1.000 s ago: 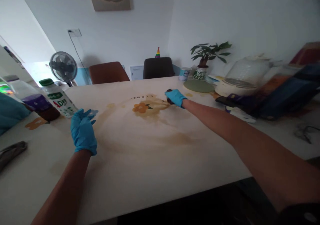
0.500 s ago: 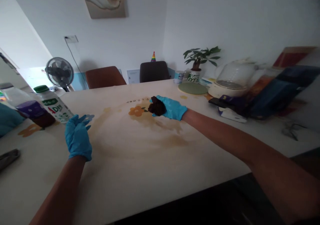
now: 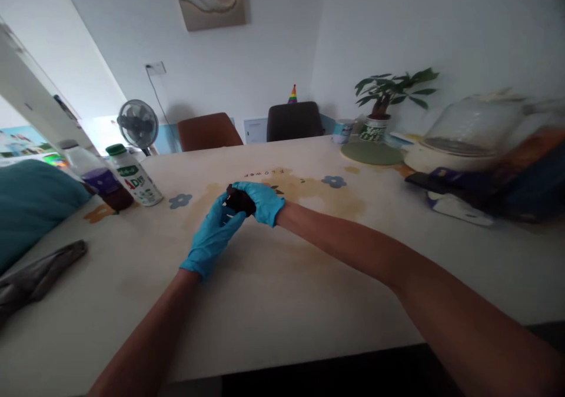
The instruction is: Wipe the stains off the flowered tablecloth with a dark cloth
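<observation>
Both my hands wear blue gloves and meet over the middle of the pale table (image 3: 273, 303). My right hand (image 3: 262, 202) is closed around a dark brown wadded cloth (image 3: 239, 199). My left hand (image 3: 212, 236) reaches up to the wad from below, its fingertips touching it. A wide brown liquid stain (image 3: 309, 192) spreads over the tabletop behind and around the hands, across printed flowers.
Two bottles (image 3: 132, 176) stand at the left by a teal cushion (image 3: 30, 209); a grey cloth (image 3: 37, 273) lies at the left edge. A potted plant (image 3: 384, 100), green mat (image 3: 369, 153), glass-lidded pot (image 3: 463, 138) and dark clutter fill the right. Two chairs (image 3: 207, 131) and a fan (image 3: 138, 124) stand behind.
My right hand drew the dark wad back from the far stain toward me. My left hand moved right and now touches the wad. The view shifted left.
</observation>
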### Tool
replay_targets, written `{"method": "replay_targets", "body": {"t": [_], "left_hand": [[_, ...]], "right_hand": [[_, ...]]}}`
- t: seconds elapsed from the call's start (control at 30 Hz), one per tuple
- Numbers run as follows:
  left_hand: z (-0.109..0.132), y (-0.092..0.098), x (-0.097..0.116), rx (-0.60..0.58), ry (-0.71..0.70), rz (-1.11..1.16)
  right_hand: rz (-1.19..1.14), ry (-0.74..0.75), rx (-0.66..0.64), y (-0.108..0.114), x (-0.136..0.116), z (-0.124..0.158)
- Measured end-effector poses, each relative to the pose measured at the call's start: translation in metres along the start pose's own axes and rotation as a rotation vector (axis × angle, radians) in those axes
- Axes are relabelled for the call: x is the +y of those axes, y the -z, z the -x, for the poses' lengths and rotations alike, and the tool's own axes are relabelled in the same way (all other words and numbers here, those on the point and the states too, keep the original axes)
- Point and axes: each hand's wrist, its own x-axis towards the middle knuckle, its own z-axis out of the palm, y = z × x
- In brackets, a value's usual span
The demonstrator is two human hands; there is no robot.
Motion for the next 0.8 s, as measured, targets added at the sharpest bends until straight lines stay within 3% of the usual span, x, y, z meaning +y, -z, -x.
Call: {"method": "replay_targets", "body": {"t": [0.13, 0.33, 0.43, 0.5, 0.67, 0.73, 0.8], "left_hand": [[-0.003, 0.000, 0.000, -0.006, -0.014, 0.092], [0.001, 0.003, -0.003, 0.129, 0.069, -0.058], [0.004, 0.000, -0.001, 0.183, 0.055, -0.014], [0.005, -0.002, 0.003, 0.157, 0.033, 0.089], [0.004, 0.000, 0.015, 0.037, 0.061, 0.322], [0.001, 0.008, 0.019, 0.118, 0.063, 0.361], [-0.003, 0.017, 0.021, 0.285, 0.031, 0.372]], "right_hand": [[-0.017, -0.053, 0.060, -0.027, 0.005, 0.009], [-0.015, -0.075, 0.046, -0.037, 0.005, 0.029], [-0.009, -0.047, 0.009, -0.043, 0.011, 0.031], [0.008, -0.027, -0.014, -0.045, 0.016, 0.026], [0.020, 0.080, 0.026, -0.030, 0.008, 0.001], [0.028, 0.061, 0.072, -0.016, -0.005, -0.009], [0.081, 0.027, 0.107, -0.002, -0.017, -0.018]]}}
